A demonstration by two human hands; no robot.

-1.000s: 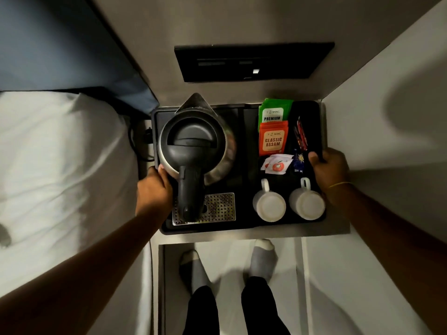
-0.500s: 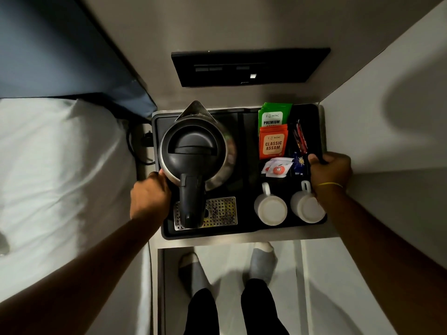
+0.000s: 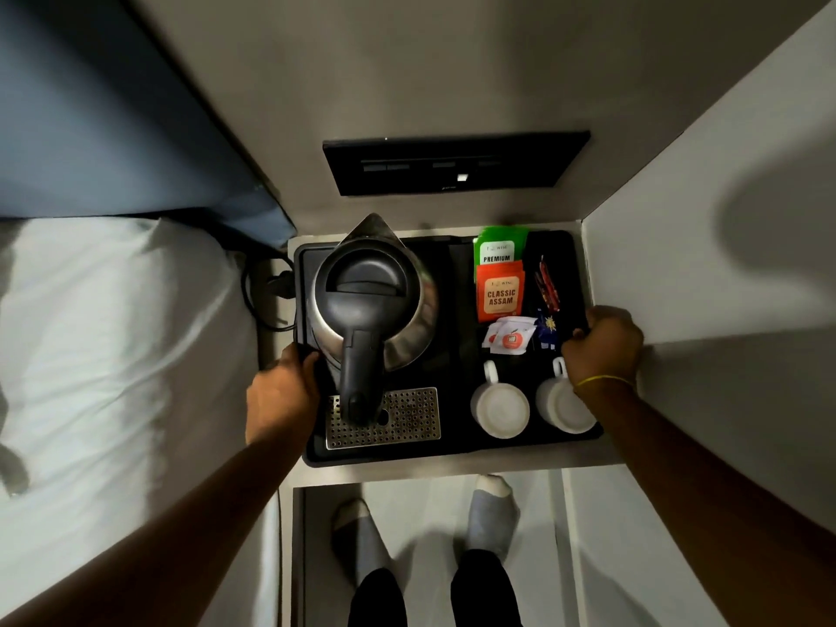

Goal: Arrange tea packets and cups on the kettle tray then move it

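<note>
Your left hand (image 3: 282, 391) and right hand (image 3: 604, 348) clamp the tray (image 3: 452, 452) by its side edges — kettle (image 3: 368, 300) left on it, cups (image 3: 500, 409) right.

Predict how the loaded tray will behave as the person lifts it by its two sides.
The tray will probably feel heavier under the left hand, since the kettle stands there. The tall kettle may wobble if tilted. The two cups could slide.

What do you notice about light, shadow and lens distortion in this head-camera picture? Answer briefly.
Head view: dim overall; the white bedding is the brightest area; the black tray swallows detail; a soft shadow falls on the right wall; the kettle rim glints; wide-angle bending curves straight edges.
</note>
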